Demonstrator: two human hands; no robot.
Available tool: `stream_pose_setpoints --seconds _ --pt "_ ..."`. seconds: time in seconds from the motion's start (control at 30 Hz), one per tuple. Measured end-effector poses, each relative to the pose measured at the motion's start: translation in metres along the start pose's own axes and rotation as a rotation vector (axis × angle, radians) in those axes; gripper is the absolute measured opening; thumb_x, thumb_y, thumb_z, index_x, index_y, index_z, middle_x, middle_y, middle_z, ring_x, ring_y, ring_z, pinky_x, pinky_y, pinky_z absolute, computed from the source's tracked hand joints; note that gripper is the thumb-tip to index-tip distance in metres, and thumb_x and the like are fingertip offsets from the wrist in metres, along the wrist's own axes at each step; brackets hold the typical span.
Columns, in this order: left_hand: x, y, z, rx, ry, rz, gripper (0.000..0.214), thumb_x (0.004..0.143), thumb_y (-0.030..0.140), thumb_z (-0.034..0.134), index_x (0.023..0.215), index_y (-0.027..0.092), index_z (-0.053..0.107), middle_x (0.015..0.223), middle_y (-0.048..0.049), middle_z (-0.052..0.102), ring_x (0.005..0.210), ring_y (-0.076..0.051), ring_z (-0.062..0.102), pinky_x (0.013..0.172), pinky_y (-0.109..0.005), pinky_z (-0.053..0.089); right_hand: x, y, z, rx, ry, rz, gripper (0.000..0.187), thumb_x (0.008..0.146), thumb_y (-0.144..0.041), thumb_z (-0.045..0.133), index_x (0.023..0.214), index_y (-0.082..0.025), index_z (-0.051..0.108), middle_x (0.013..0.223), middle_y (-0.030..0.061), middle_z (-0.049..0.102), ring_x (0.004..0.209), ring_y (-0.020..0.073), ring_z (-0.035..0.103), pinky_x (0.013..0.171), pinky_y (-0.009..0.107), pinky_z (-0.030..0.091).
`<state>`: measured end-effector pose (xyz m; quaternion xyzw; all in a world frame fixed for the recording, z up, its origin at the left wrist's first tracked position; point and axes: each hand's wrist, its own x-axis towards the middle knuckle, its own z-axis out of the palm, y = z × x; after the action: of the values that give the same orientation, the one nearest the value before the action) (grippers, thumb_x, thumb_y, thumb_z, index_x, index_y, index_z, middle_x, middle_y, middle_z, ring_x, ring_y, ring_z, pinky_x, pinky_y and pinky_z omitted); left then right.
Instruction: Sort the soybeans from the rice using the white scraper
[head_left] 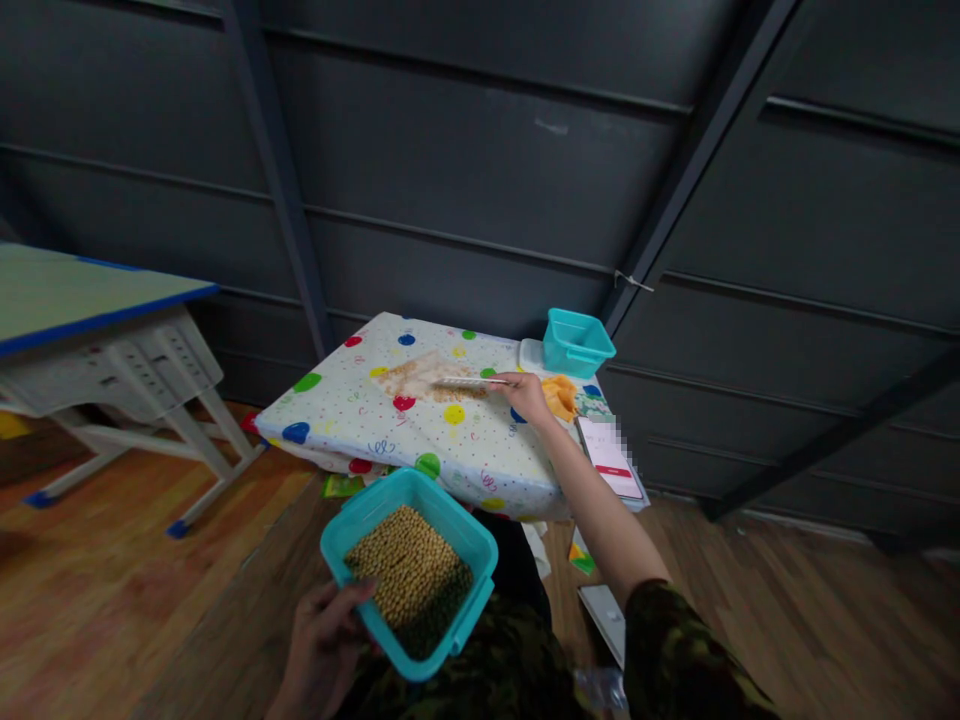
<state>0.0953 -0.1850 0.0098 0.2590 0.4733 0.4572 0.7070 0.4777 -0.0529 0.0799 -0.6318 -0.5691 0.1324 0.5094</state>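
My left hand [326, 640] grips the near left rim of a teal plastic box [484, 545], thumb over the edge, held in front of my body below the table edge. Inside lie pale yellow soybeans [409, 560] and, at the near right, small dark green beans [439, 615]. Over the table my right hand [525, 393] is closed on a thin, flat white strip [469, 381] that points left; its exact kind is unclear. The strip's far end lies at a patch of light brown, grainy material [420, 377] spread on the dotted tablecloth [360, 420].
A second teal box [577, 345] stands at the table's back right, beside a whitish lid [531, 353]. Nearer are an orange cloth [559, 398] and a phone [609, 455] with a lit screen. A blue-edged desk [90, 295] stands left; a dark panelled wall [465, 150] is behind.
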Motion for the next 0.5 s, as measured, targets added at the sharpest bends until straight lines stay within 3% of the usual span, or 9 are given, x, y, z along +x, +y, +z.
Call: stream_pose_setpoints --seconds 0.23,0.5 --pt "-0.001 0.001 -0.003 0.036 -0.015 0.008 0.036 0.058 0.036 0.094 0.046 0.018 0.065 0.042 0.0021 0.055 0.034 -0.012 0.05 0.035 -0.025 0.046 -0.012 0.004 -0.014 -0.028 0.055 0.019 0.01 0.085 -0.033 0.088 0.086 -0.024 0.091 0.1 0.0088 0.09 0.099 0.0339 0.085 0.097 0.045 0.066" --pt "-0.005 0.005 0.006 -0.023 0.003 0.014 0.038 0.051 0.03 0.096 0.042 0.019 0.06 0.04 0.0048 0.051 0.033 -0.01 0.048 0.035 -0.024 0.047 -0.016 0.003 -0.019 0.009 -0.007 -0.01 0.017 0.084 -0.042 0.088 0.084 -0.025 0.091 0.093 0.007 0.089 0.094 0.0329 0.085 0.092 0.044 0.067"
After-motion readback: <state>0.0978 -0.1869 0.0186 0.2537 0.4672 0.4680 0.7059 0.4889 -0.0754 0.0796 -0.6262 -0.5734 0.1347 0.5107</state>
